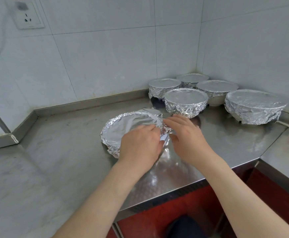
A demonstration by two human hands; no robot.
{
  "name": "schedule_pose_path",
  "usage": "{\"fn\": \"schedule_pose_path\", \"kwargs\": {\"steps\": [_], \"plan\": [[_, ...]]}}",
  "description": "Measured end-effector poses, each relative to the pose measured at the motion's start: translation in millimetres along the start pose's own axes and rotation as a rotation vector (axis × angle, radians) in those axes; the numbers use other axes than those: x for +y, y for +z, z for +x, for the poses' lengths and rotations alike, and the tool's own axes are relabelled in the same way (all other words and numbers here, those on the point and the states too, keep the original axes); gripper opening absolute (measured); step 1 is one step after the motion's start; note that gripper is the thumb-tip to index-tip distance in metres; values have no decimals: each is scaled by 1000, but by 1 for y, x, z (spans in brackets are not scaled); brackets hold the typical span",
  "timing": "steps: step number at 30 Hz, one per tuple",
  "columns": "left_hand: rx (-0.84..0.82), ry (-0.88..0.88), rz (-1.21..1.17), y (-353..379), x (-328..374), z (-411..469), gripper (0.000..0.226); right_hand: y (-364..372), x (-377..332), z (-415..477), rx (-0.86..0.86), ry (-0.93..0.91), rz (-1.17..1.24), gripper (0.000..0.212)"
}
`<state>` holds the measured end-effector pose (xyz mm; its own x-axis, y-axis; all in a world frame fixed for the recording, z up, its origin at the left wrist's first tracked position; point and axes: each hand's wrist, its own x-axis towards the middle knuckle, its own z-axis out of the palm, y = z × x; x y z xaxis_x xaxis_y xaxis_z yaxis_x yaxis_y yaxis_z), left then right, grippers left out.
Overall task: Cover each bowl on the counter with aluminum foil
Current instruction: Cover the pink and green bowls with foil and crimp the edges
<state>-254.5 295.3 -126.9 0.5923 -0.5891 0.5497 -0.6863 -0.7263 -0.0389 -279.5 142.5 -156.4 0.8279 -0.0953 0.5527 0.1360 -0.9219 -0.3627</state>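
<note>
Steel fills most of my view: the surface (54, 169) runs back to a tiled wall (106, 57) that turns a corner on the right. In that corner I see five covered bowls (186, 102) bunched close together, each wrapped over its rim. A sixth bowl (112, 150) sits nearer to me, about mid-surface and apart from the group, with foil (128, 129) stretched across its top. My left hand (140, 143) lies on it, fingers curled over the right rim and gripping the crumpled foil there. My right hand (186, 134) is just beside it, released, fingertips touching the same crumpled edge. A socket (26, 16) sits high on the wall at left.
</note>
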Motion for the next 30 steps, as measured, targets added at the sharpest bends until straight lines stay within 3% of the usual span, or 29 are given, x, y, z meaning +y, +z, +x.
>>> {"fn": "schedule_pose_path", "kwargs": {"steps": [3, 9, 16, 21, 23, 27, 30], "plan": [[24, -9, 13, 4, -2, -3, 14, -1, 4, 6, 33, -34, 63, 39], [62, 10, 37, 6, -6, -5, 29, 14, -3, 4, 112, 164, 244, 26], [49, -7, 60, 15, -7, -3, 24, 32, -46, -13, 175, 484, 918, 41], [28, -8, -8, 13, -9, -3, 23, 23, -63, -20, 151, 636, 1241, 51], [-5, -65, -89, 7, -8, -2, 28, 20, -62, -19, 138, 696, 1281, 42], [118, -297, -229, -16, -36, 4, 32, 14, -60, -14, 150, 775, 1207, 47], [-44, -485, -184, -18, -81, 15, 35, 17, -65, -6, 140, 786, 1154, 51]]}}
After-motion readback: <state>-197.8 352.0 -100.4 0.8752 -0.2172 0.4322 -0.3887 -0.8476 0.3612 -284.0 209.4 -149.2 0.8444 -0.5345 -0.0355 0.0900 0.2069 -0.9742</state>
